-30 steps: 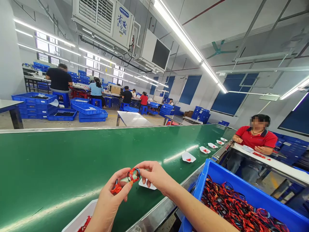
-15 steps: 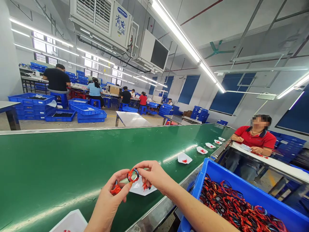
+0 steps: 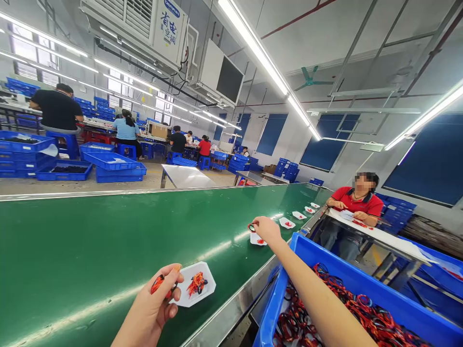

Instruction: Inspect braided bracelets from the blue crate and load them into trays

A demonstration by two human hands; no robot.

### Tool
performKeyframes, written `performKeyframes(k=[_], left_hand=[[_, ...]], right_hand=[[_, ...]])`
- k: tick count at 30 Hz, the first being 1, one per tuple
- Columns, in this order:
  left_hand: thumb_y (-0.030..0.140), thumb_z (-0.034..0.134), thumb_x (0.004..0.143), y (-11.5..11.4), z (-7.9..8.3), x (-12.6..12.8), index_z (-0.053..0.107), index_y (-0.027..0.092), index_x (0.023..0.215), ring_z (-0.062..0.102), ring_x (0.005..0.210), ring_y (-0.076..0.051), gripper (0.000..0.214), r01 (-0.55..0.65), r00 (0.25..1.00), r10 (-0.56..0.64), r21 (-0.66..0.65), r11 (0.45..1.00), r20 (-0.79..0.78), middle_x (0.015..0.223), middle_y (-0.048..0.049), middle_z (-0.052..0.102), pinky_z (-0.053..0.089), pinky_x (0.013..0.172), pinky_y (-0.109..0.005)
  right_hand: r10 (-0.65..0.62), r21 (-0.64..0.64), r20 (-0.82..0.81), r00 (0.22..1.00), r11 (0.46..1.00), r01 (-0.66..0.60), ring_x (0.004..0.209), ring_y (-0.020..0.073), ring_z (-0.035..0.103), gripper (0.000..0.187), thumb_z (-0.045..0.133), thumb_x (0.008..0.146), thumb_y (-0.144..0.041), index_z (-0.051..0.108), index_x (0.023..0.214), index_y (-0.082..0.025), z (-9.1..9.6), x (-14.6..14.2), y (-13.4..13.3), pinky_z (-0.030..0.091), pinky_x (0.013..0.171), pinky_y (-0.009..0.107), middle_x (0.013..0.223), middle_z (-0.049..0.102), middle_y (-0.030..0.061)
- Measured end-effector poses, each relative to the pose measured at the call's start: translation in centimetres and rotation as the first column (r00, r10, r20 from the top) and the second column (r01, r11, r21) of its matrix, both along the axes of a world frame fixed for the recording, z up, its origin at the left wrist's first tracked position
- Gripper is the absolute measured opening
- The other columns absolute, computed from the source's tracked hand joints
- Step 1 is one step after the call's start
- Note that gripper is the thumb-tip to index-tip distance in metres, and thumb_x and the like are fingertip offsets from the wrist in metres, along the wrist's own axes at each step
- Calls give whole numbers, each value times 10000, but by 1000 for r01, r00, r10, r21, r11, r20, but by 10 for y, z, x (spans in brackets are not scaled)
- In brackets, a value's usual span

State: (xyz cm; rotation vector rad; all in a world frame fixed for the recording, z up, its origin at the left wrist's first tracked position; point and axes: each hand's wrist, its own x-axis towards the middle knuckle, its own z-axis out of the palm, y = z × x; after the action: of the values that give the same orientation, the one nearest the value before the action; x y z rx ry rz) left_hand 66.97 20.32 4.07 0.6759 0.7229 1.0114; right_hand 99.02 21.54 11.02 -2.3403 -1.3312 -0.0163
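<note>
Over the green belt (image 3: 83, 241), what has each hand got?

Left hand (image 3: 148, 308) sits low by the near edge, fingers curled together, thumb pressed on a red-and-black band (image 3: 158, 284).

Is that a sound hold?

It looks it. A firm pinch at one spot keeps the band from flopping, and the hand stays clear of the white tray (image 3: 208, 284) just beside it. A red bundle (image 3: 197, 283) lies on that tray.

And the right hand (image 3: 266, 230)?

Stretched well out over the belt, fingers together on a small dark ring (image 3: 251, 227), just above a second tray (image 3: 253, 241) with a bit of red on it.

Any tips for working that far out?

Keep the fingertips closed on the ring and hold it steady over the tray, so that nothing drops onto the moving surface, if it is moving; I can't tell from here.

What's under that arm?

A blue bin (image 3: 343, 274) along the belt's edge, heaped with a tangle of bands (image 3: 361, 313).

Anyone close?

One co-worker (image 3: 356, 202) in a red shirt, across the belt, with more trays in a row between.
</note>
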Motion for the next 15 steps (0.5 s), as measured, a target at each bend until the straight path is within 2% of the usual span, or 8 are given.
performKeyframes(k=[2, 4, 6, 9, 11, 12, 15], left_hand=[[417, 759, 632, 0, 3, 3, 654, 164, 889, 430, 532, -76, 376, -22, 1000, 22, -31, 999, 12, 748, -5, 572, 352, 362, -155], [402, 693, 709, 0, 6, 5, 644, 144, 872, 446, 500, -79, 309, -31, 999, 32, -76, 997, 4, 732, -21, 584, 341, 339, -158], [403, 598, 787, 1, 11, 5, 630, 132, 854, 458, 474, -88, 282, -22, 1000, 22, -123, 992, 0, 715, -38, 594, 336, 327, -170], [435, 534, 821, 0, 16, 3, 627, 126, 894, 488, 499, -110, 331, 21, 999, -13, -159, 987, 51, 747, -65, 619, 385, 367, -202], [465, 538, 811, -2, 16, 1, 629, 122, 930, 506, 528, -119, 374, 39, 997, -26, -171, 984, 76, 792, -85, 638, 419, 416, -221], [480, 539, 807, -2, 16, 1, 630, 121, 942, 514, 539, -122, 395, 44, 996, -30, -177, 983, 79, 808, -92, 645, 428, 438, -227], [520, 535, 799, -3, 11, -1, 635, 127, 965, 543, 585, -133, 438, 88, 993, -74, -167, 982, 90, 806, -82, 650, 447, 507, -237]], right_hand=[[-32, 5, -12, 999, 999, 32, 936, 211, 596, 150, 567, 813, -208, 649, 919, -141, 0, 12, -3, 453, 815, 391, 987, 656, 93], [0, 27, -53, 999, 1000, 2, 894, 188, 611, 187, 529, 837, -218, 634, 973, -146, 1, 12, -4, 469, 774, 342, 1029, 648, 98], [93, 49, -121, 988, 995, -88, 799, 160, 635, 229, 480, 851, -225, 632, 1006, -153, 4, 0, -2, 476, 668, 269, 1039, 651, 100], [289, 76, -240, 927, 957, -279, 690, 129, 639, 275, 454, 856, -266, 620, 1050, -163, 11, -40, 3, 453, 520, 206, 988, 665, 73], [441, 91, -318, 840, 896, -436, 667, 122, 633, 264, 476, 844, -279, 631, 1032, -178, 15, -76, 1, 441, 483, 188, 929, 675, 50], [524, 97, -354, 775, 845, -527, 648, 118, 628, 250, 494, 834, -277, 640, 1015, -184, 16, -95, -2, 436, 478, 184, 896, 677, 39], [741, 114, -391, 546, 627, -771, 588, 98, 599, 234, 544, 808, -263, 650, 1006, -195, 16, -144, -18, 431, 518, 193, 822, 668, 13]])
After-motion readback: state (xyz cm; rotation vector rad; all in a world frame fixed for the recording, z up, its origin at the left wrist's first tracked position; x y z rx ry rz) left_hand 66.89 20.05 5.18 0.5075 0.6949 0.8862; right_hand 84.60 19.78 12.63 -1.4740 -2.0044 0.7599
